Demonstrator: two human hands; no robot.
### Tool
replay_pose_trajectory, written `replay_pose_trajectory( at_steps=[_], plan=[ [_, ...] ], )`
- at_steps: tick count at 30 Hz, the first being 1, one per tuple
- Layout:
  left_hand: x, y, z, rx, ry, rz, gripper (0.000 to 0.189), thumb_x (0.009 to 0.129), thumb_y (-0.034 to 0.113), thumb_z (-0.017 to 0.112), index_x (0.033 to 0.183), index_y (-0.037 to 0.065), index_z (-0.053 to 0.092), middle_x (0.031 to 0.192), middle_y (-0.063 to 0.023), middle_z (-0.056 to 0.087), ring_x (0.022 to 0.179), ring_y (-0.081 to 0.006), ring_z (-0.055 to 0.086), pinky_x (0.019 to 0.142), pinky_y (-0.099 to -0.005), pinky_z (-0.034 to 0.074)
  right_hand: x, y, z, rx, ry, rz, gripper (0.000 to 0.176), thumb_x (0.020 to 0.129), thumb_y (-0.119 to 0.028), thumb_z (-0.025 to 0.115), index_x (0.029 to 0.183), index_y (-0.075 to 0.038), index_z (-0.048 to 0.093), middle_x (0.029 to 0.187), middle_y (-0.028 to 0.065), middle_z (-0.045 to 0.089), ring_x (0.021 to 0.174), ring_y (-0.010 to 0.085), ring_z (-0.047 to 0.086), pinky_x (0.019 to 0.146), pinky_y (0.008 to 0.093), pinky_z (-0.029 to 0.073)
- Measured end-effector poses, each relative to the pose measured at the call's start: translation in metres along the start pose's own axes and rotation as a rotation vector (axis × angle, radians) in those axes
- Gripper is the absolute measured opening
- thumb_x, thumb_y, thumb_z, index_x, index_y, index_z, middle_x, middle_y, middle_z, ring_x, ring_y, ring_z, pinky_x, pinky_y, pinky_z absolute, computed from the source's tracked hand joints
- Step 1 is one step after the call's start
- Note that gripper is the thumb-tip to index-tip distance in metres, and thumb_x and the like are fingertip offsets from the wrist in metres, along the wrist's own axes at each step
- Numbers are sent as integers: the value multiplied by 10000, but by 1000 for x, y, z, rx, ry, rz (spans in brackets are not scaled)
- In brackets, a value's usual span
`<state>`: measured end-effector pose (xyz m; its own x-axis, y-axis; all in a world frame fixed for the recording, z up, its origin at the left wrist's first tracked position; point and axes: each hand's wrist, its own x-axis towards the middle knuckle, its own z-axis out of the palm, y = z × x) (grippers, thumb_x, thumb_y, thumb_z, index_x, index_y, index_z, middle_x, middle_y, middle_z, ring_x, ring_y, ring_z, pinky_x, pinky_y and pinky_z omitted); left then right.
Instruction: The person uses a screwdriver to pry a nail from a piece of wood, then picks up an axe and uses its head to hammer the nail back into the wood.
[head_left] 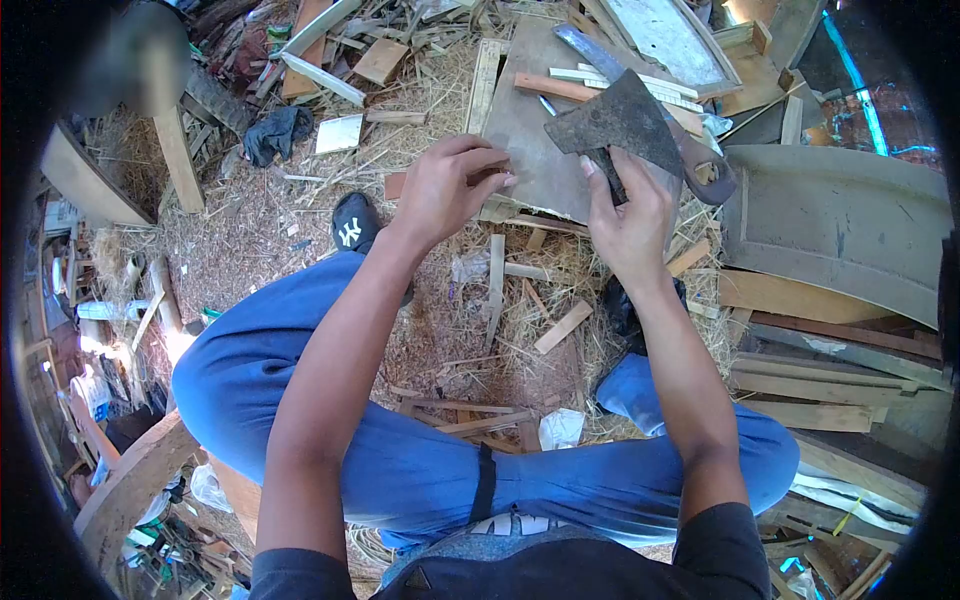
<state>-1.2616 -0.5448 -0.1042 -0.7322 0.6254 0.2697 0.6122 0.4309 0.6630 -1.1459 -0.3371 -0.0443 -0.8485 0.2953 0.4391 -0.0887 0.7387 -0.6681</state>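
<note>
My right hand (635, 215) grips a hatchet (625, 125) by its short, dark handle. Its broad, dull metal head flares to the right, above a worn grey board (525, 110). Close to that board's left edge, my left hand (445, 190) is closed with thumb and fingers together; anything between them is too small to make out. A handsaw (710, 178) lies partly under the hatchet head, its brown grip showing at the right. Wood strips (560, 87) and a pen-like object (547, 104) rest on the board near the hatchet.
Wood offcuts (563, 327) and shavings litter the ground between my legs. At right, a grey panel (840, 225) leans above stacked planks (820, 380). A dark cloth (278, 135) and more scrap wood (381, 61) lie at upper left. My sandalled foot (355, 222) is below them.
</note>
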Motion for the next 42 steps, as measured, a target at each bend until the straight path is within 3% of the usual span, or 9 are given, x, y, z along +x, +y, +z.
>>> replay_pose_trajectory(
  at_steps=[9, 19, 30, 36, 38, 42],
  plan=[
    [3, 5, 7, 30, 40, 6, 243, 884, 222, 853, 1075, 74, 828, 1015, -79, 737, 759, -222, 720, 695, -355, 591, 1, -5, -1, 4, -1, 15, 193, 937, -26, 717, 1118, 40, 727, 996, 241, 749, 935, 440, 733, 803, 464, 569],
    [2, 7, 12, 37, 53, -59, 236, 873, 232, 860, 1073, 107, 848, 1031, -60, 745, 824, -223, 741, 729, -351, 601, -2, 5, 2, -6, -26, -50, 170, 933, -45, 726, 1081, 38, 734, 952, 251, 744, 896, 452, 728, 780, 481, 565],
    [3, 10, 5, 128, 11, -42, 322, 901, 256, 815, 1183, 99, 808, 1114, -100, 752, 913, -316, 716, 811, -429, 580, -6, 5, 4, 38, -32, -70, 156, 932, -53, 733, 1052, 46, 733, 914, 253, 741, 848, 456, 729, 727, 475, 568],
    [5, 16, 1, 122, 69, 13, 334, 866, 273, 840, 1137, 78, 826, 1071, -89, 797, 939, -290, 685, 835, -416, 570, -8, 4, 2, 29, -36, -76, 146, 931, -51, 730, 1046, 40, 737, 912, 259, 736, 848, 454, 729, 719, 471, 567],
    [3, 17, 1, 136, 58, 19, 325, 859, 275, 847, 1121, 83, 833, 1070, -83, 802, 927, -286, 681, 834, -413, 570, -9, 0, -2, -6, -86, -21, 183, 913, -29, 775, 1063, 73, 747, 949, 239, 762, 863, 386, 759, 759, 409, 574],
    [2, 21, 1, 147, 49, 31, 300, 849, 270, 856, 1093, 95, 844, 1063, -76, 807, 904, -285, 681, 827, -401, 572, -10, 2, -3, -5, -84, -27, 182, 913, -33, 775, 1060, 71, 749, 938, 241, 758, 849, 390, 754, 746, 414, 571]
  ],
)
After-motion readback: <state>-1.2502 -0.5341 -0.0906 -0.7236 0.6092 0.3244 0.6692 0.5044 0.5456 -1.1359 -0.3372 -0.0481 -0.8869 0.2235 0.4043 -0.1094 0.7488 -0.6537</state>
